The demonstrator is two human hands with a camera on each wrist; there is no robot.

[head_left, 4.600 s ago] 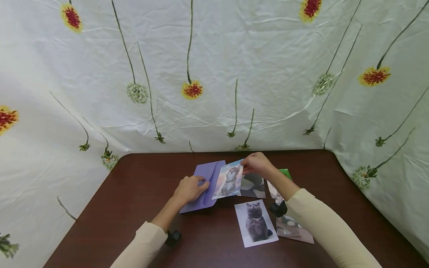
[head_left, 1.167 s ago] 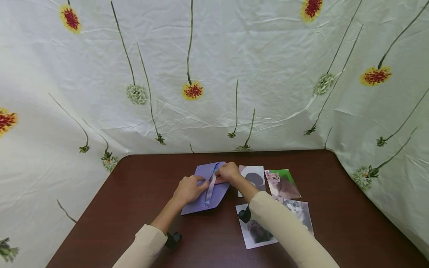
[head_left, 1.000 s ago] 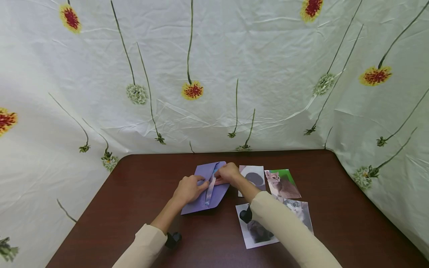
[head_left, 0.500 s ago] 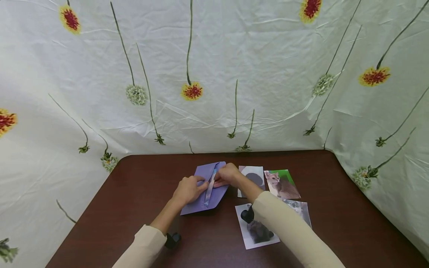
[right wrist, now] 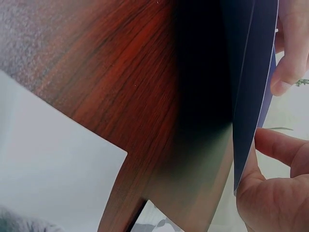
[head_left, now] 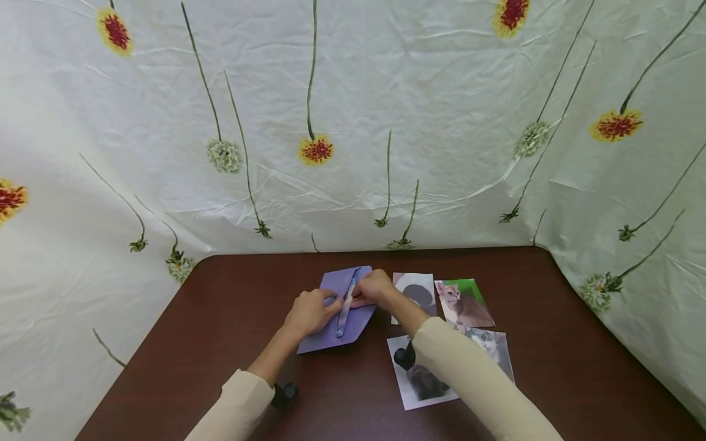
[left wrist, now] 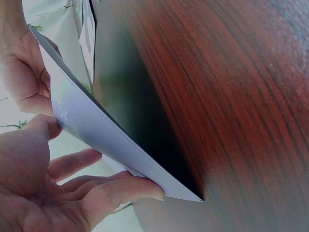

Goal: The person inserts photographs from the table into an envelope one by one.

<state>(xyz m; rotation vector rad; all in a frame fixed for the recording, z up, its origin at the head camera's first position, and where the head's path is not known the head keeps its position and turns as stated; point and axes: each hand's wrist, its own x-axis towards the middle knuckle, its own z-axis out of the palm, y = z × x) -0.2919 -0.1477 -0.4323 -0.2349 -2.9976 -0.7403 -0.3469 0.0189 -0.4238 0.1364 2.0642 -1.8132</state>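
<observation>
A purple envelope (head_left: 361, 318) lies slightly tilted on the table with its flap toward the right. A cat photo (head_left: 344, 318) is mostly inside its pocket, a narrow pale blue and pink strip showing. My left hand (head_left: 309, 313) holds the envelope from the left, thumb by the pocket opening; in the left wrist view the left thumb (left wrist: 125, 188) lies along the envelope's surface. At the opening, my right hand (head_left: 374, 288) grips the photo's exposed edge, fingertips partly hidden. In the right wrist view, the right hand (right wrist: 275, 193) is at the envelope's edge.
Right of the envelope lie several photos: a grey-shape picture (head_left: 413, 291), a kitten on green (head_left: 466, 306), a grey cat (head_left: 421, 383) and a pale cat (head_left: 496, 349) partly under the right sleeve. A flowered white cloth (head_left: 353, 184) hangs behind the brown table (head_left: 231, 318).
Since the oldest frame, my right hand has moved left and slid the cat photo into the envelope, leaving a strip out. Over the last second the strip has narrowed slightly; my left hand stays put.
</observation>
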